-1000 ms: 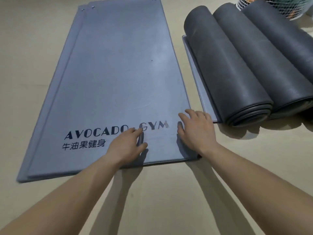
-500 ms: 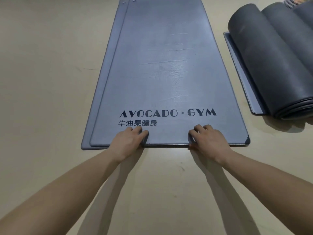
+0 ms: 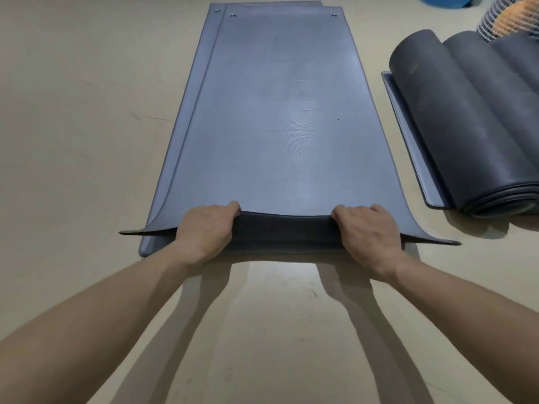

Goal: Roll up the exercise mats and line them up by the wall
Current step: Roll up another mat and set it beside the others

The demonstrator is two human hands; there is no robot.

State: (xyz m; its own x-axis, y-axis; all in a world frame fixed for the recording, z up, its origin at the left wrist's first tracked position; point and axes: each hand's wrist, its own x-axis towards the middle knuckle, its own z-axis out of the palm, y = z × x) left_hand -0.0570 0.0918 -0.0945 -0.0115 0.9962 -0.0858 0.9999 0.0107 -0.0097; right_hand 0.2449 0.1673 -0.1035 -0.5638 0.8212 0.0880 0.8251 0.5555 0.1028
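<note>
A grey-blue exercise mat (image 3: 285, 112) lies flat on the floor, stretching away from me. Its near edge is lifted and folded over, so the dark underside (image 3: 285, 231) faces me and the printed logo is hidden. My left hand (image 3: 204, 231) grips that folded edge on the left, fingers curled over the top. My right hand (image 3: 367, 231) grips it on the right in the same way. A second flat mat (image 3: 186, 135) lies beneath, its left edge and near left corner showing.
Three rolled dark grey mats (image 3: 466, 123) lie side by side at the right, resting on another flat mat (image 3: 408, 141). A white mesh basket (image 3: 507, 21) stands behind them, a blue object (image 3: 443, 1) at the top edge. Beige floor (image 3: 73, 141) surrounds the mats.
Both hands went from resting at the mat's near edge to gripping it. The edge has been lifted and folded forward, covering the logo. The view has shifted to centre on the mat.
</note>
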